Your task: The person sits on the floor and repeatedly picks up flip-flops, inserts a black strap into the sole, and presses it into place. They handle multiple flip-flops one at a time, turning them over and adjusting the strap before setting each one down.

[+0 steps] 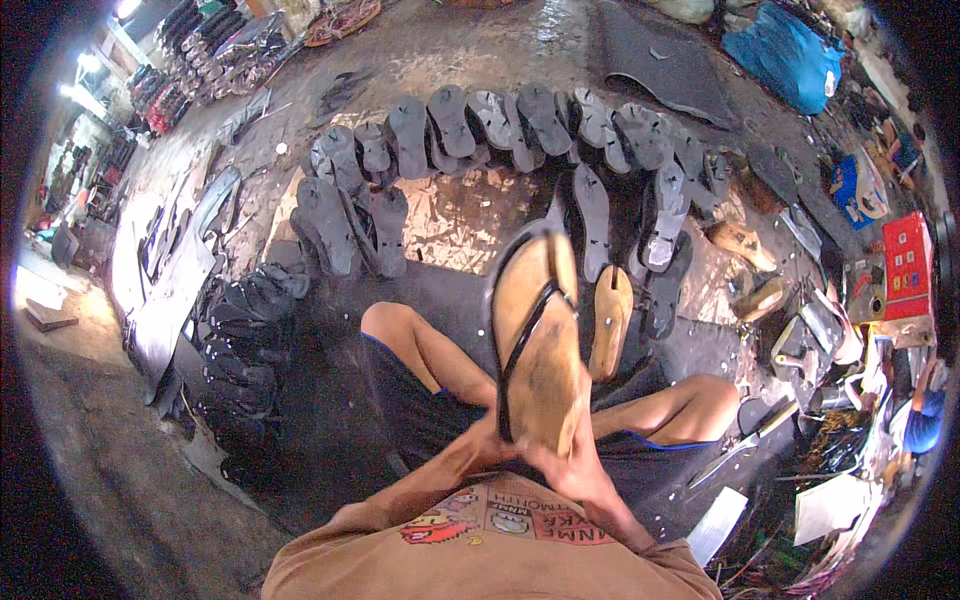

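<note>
A black flip-flop (503,395) stands toe-up in front of my chest, with a wooden foot-shaped last (541,400) lying against its sole under the black Y-shaped strap. My left hand (486,441) is closed around its heel end on the left side. Closed on the same end from the right is my right hand (562,462), its fingers by the heel of the last. Fingers behind the flip-flop are hidden. A second wooden last (612,322) lies just right of it, between my crossed legs and the soles.
Dark sandal soles (450,120) lie in an arc ahead of me. Black straps or soles are heaped (245,340) at my left. On the right are a long knife (745,443), a red box (907,266) and loose lasts (741,243). A blue bag (785,58) sits far right.
</note>
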`<state>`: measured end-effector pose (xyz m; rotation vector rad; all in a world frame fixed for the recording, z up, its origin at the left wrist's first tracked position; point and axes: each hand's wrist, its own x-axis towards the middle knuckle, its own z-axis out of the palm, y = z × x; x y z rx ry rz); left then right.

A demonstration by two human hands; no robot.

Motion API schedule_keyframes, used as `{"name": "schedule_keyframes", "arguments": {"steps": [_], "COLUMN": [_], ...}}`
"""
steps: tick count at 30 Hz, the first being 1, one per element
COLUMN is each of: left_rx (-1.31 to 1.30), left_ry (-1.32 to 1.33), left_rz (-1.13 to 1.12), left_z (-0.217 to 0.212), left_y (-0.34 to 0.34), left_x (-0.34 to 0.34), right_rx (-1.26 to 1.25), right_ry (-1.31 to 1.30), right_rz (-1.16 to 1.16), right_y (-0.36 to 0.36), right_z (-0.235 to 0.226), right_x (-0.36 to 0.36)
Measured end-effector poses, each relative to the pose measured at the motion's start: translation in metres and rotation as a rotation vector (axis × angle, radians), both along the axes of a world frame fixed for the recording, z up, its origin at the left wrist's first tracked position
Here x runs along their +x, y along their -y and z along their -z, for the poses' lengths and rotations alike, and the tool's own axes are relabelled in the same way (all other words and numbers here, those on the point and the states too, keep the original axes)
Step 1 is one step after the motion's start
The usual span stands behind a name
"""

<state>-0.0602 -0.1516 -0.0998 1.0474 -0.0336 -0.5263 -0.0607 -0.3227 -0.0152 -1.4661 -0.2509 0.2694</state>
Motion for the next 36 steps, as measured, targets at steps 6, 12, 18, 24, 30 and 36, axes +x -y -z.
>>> {"name": "schedule_keyframes", "arguments": {"steps": [6,12,18,24,30,36], "left_rx": [-0.065,1.042,1.281,1.002,0.603,0.324], "left_ry": [-0.142,0.294,0.422,0.481,0.097,-0.153], "left_rz": [-0.37,-0.541,-0.401,-0.012,-0.088,-1.436], "left_z": [-0.034,0.0,-0.083,-0.077,-0.023,0.004], "left_y": [-0.01,-0.109,-0.123,-0.097,-0.132,-0.278], "left_x": [0.028,0.078,0.085,0.035,-0.008,-0.016], "right_rx": [-0.301,0.157,-0.586,-0.535,-0.401,-1.599], "right_ry": [-0.043,-0.262,-0.025,0.414,-0.06,0.184], "right_rz": [0.127,-0.032,0.047,0.188,-0.244,0.393], "right_y": [-0.032,-0.043,-0.004,-0.009,0.003,0.022], "right_z": [0.04,0.05,0.112,0.022,0.072,0.147], "right_x": [0.017,-0.027,0.047,0.113,0.149,0.236]}}
